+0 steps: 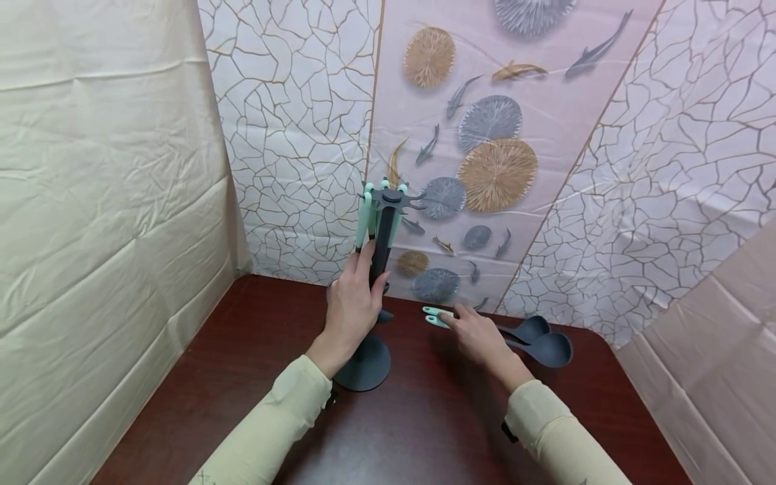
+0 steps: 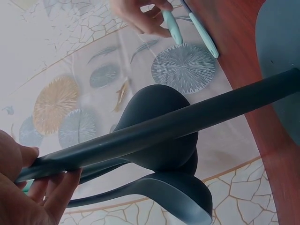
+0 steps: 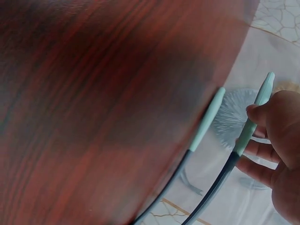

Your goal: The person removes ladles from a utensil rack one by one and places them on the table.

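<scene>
My left hand [image 1: 351,300] grips the dark post [image 2: 140,136] of an upright utensil stand, thumb on one side and fingers on the other. The stand has a hooked top [image 1: 391,196] and a round base [image 1: 364,367]. Several utensils with mint handles [image 1: 364,219] hang from it; a dark ladle [image 2: 187,199] shows among them in the left wrist view. To the right, my right hand [image 1: 481,337] pinches the mint handle [image 3: 253,117] of a ladle between thumb and fingers. A second mint handle [image 3: 208,117] lies beside it, apart from my fingers.
Two dark bowls [image 1: 550,349] of the utensils point right near the table's back edge. The reddish-brown table [image 1: 388,438] meets a patterned cloth wall [image 1: 297,135] behind. Plain cloth [image 1: 115,202] hangs on the left side, and more [image 1: 715,350] on the right.
</scene>
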